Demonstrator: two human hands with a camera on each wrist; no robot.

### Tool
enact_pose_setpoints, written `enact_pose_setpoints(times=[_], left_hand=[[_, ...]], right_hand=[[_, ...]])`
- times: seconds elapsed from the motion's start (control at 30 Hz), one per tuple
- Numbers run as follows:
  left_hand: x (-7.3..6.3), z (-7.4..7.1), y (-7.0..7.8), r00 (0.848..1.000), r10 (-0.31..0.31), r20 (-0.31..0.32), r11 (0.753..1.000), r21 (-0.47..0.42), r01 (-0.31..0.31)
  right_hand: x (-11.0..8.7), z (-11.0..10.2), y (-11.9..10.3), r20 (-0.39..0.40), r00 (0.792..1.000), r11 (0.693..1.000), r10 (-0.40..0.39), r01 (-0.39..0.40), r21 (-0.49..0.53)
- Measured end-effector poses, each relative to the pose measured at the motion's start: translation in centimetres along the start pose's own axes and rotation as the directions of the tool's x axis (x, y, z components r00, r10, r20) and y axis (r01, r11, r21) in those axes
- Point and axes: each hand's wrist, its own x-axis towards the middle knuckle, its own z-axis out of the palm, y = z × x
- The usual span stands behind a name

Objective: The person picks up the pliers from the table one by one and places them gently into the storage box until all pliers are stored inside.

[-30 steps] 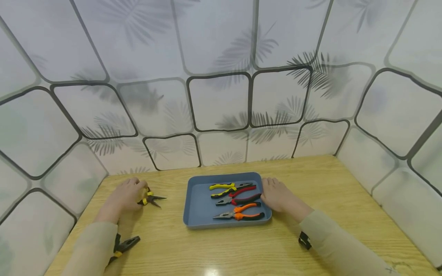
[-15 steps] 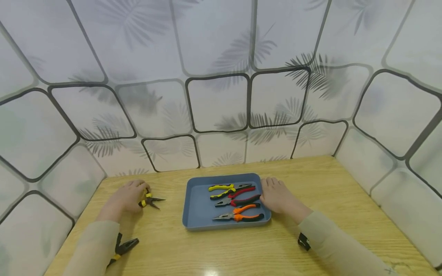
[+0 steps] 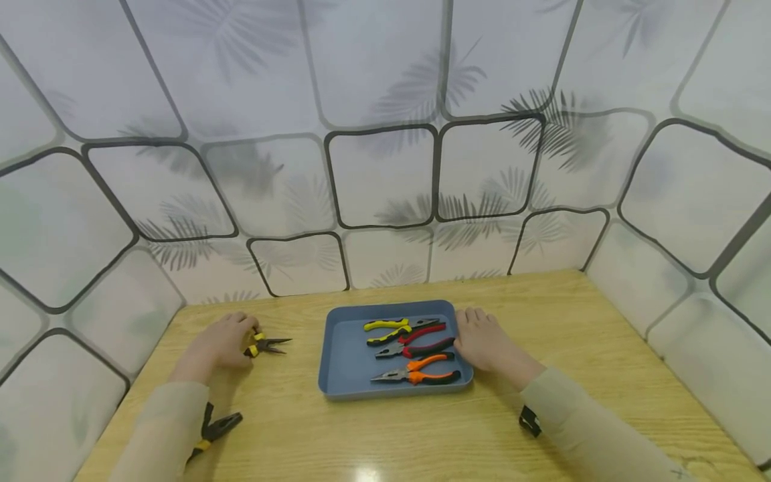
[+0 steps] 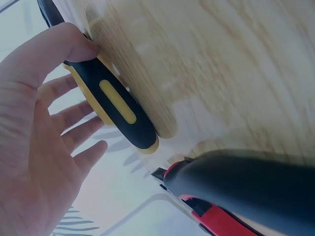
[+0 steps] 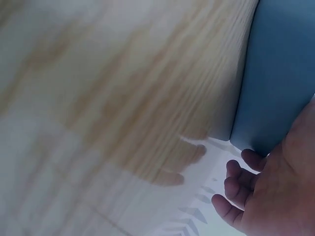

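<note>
In the head view my left hand (image 3: 225, 340), at the table's left, holds needle-nose pliers (image 3: 269, 344) by their black-and-yellow handles, with their slightly parted tips pointing right. The left wrist view shows the thumb on one black handle (image 4: 115, 101) and the fingers behind it. My right hand (image 3: 484, 340) rests against the right end of a blue-grey tray (image 3: 340, 393); in the right wrist view its fingers (image 5: 236, 189) are loosely bent beside the tray wall (image 5: 275, 73). In the tray lie yellow-black pliers (image 3: 388, 331), red-black pliers (image 3: 415, 343) and orange-black pliers (image 3: 421, 372).
Another pair of pliers (image 3: 219, 428), dark with some yellow, lies partly hidden by the left forearm. A black-and-red object (image 4: 236, 189) fills the lower right of the left wrist view. Patterned wall panels (image 3: 385, 177) enclose the wooden table (image 3: 391, 438) at back and sides.
The needle-nose pliers in my left hand have turned slightly, tips shifting toward the back, and their jaws look a little closer together. My right hand and the tray stay put.
</note>
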Motion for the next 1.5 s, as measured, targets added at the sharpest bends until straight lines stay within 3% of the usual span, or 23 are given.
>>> enact_pose_setpoints(times=[0.3,0.6,1.13,1.5], left_hand=[[0.2,0.1,-0.1,0.998,-0.027,0.05,1.0,0.007,0.026],[0.0,0.2,0.3,0.999,-0.028,0.042,0.999,0.033,0.027],[-0.1,-0.3,0.2,0.996,-0.025,0.088,0.999,0.039,0.022],[-0.8,-0.9,1.0,0.999,-0.02,0.029,0.999,0.051,0.019]], right_hand=[[-0.1,-0.4,-0.4,0.022,1.0,1.0,-0.003,0.003,-0.008],[0.0,-0.3,-0.8,0.033,0.999,0.999,0.019,-0.017,-0.048],[0.0,0.4,-0.5,-0.042,0.999,0.998,0.033,-0.035,-0.047],[0.0,0.5,-0.5,-0.042,0.999,1.0,0.021,-0.021,-0.018]])
